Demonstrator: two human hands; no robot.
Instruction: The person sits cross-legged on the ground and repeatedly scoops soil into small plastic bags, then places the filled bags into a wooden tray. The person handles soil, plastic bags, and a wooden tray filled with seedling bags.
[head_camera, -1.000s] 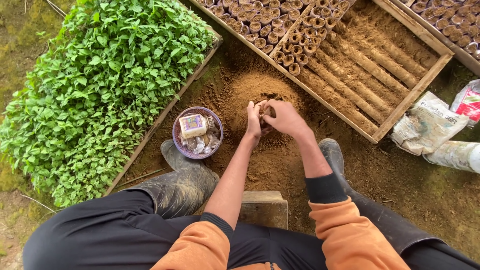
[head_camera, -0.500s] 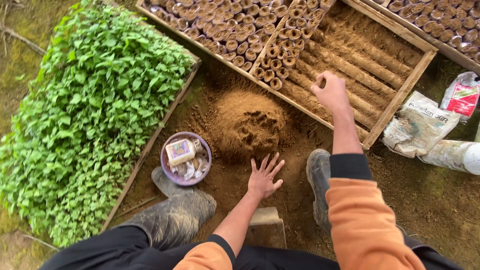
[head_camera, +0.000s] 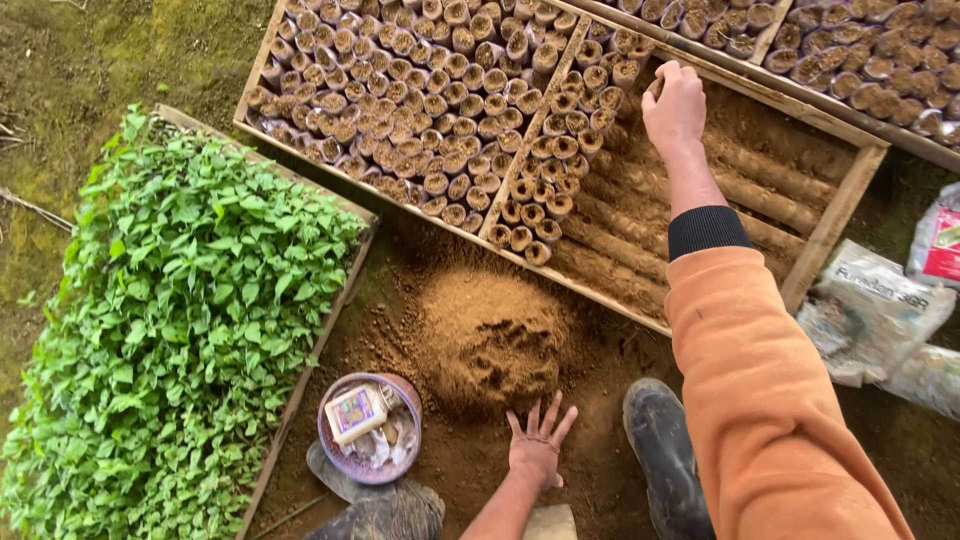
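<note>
My wooden tray (head_camera: 836, 212) lies slanted ahead of me, its near rail running from the upper left down toward my right knee, and a thin divider slat (head_camera: 532, 125) splits it; the right-hand bay is mostly bare furrowed soil, so there is free room there for my arm. Left of me the seedling bed (head_camera: 180, 330) crowds up to its own plank edge, leaving a narrow lane of dirt between bed and tray. Everything sits on damp brown earth outdoors, mossy ground off to the far left, crumpled plastic bags (head_camera: 868, 310) on the right, and my muddy boot (head_camera: 662, 455) planted near the pile. My right hand (head_camera: 675, 105) reaches far forward into the tray, fingers curled closed around a small soil-filled pot (head_camera: 655, 88) at the end of the last row of filled pots (head_camera: 560, 150), just beside them. My left hand (head_camera: 538, 445) rests open and spread flat on the ground, touching the near foot of the loose soil mound (head_camera: 490, 335). A small purple bowl (head_camera: 368, 428) holding packets stands just left of that hand, well apart from the right one.
</note>
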